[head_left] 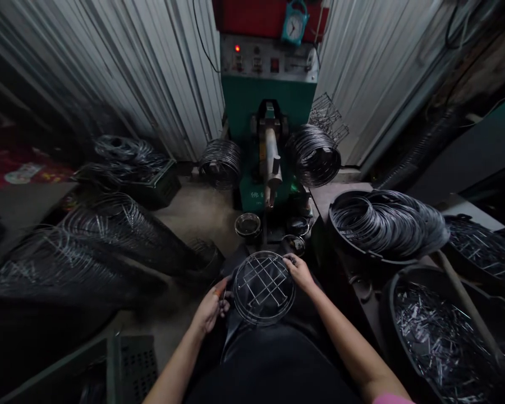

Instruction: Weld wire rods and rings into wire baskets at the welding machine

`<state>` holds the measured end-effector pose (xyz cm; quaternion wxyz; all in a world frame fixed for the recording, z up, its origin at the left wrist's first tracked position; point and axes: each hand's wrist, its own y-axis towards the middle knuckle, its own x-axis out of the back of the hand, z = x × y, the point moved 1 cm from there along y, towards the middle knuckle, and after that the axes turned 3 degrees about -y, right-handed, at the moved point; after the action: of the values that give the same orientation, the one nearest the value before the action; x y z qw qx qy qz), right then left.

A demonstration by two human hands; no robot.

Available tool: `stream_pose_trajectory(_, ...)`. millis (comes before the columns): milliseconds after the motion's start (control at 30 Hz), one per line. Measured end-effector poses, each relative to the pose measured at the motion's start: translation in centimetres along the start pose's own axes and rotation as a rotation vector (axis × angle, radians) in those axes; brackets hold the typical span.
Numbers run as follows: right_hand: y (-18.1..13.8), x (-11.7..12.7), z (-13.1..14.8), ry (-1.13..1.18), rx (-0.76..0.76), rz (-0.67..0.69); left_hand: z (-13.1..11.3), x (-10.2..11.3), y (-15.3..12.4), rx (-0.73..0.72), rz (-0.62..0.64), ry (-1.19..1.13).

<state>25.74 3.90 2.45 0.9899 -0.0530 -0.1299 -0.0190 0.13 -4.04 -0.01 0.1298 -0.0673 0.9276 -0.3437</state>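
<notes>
A round wire rack (264,287), a ring with crossed thin rods inside, lies over my dark-clothed lap. My right hand (299,271) pinches its upper right rim between thumb and fingers. Just left of the rack is my left hand (212,307), its fingers curled and an orange covering on one fingertip. What those fingers hold, if anything, is too dark to make out. Ahead stands a green machine (271,90) with a lit red lamp, its metal arm and tip (270,193) pointing down toward me.
Coiled wire rings hang left (221,164) and right (315,157) of the machine. Small round dishes (247,224) sit below its tip. At right are a basin of wire rings (336,238) and a tub of short rods (389,314). Wire coils (122,224) and a green crate (137,365) stand left.
</notes>
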Motion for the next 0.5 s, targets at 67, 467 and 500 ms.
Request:
stream_pose_trajectory(67, 0.0, -0.3, -2.2, 0.075, -0.101, -0.037, 0.3, -0.2, -0.1, -0.029, -0.023, -0.011)
stream_pose_trajectory(467, -4.3, 0.2, -4.9, 0.282, -0.296, -0.164, -0.7, -2.5, 1.4, -0.095, 0.032, -0.002)
stream_pose_trajectory(500, -4.7, 0.2, -4.9, 0.309, -0.332, -0.174, -1.1, -2.5, 1.6, -0.087, 0.057, 0.021)
